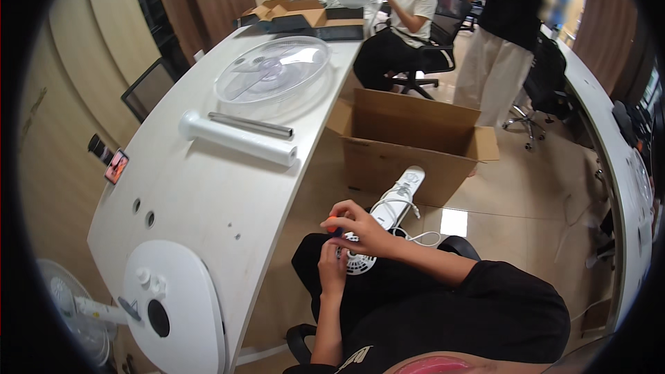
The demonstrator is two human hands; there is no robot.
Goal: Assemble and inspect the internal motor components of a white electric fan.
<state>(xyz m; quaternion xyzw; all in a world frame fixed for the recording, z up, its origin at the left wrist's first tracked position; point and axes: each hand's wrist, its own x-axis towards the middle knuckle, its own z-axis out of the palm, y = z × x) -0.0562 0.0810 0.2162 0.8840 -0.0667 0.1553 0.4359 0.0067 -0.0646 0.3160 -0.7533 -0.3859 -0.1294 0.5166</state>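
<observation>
A white fan motor unit point(361, 264) with a slotted round face rests on my lap, its long white neck point(405, 190) pointing away toward the cardboard box. My right hand point(367, 233) grips a screwdriver point(334, 224) by its orange and dark blue handle, above the slotted face; the shaft is hidden. Just below, my left hand point(332, 268) has its fingers bent together at the motor's edge, close under the screwdriver. What those fingers pinch is hidden. A white cable point(417, 210) loops beside the neck.
An opened cardboard box point(415, 159) stands ahead on the floor. The white table point(208, 201) at left carries a clear fan grille point(273, 69), a white tube point(235, 140), a metal pipe point(251, 125) and a white fan base point(173, 308). Two people are nearby ahead, one seated.
</observation>
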